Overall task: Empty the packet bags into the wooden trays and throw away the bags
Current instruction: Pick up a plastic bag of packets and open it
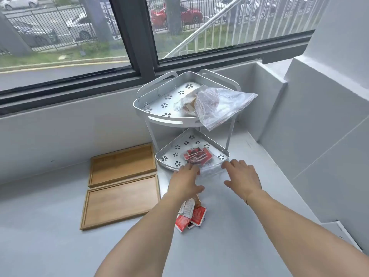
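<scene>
Now both hands reach the rack's lower shelf [165, 154]: left hand [184, 181] and right hand [242, 177], fingers spread, touch a clear bag [199, 156] of red packets. Two wooden trays [121, 184] lie empty just left.

Legible text, labels, brands, numbers, signs: none recorded.

Printing is borne by the red-and-white packets [192, 216] lying loose on the grey counter [60, 246], but it is too small and blurred to be read; the same is noted of the red packets [197, 155] inside the clear bag [207, 166] on the lower tier of the metal corner shelf [169, 116]. No mark is seen on the two wooden trays [121, 186]. Plates of the cars [175, 15] beyond the window cannot be made out.
</scene>
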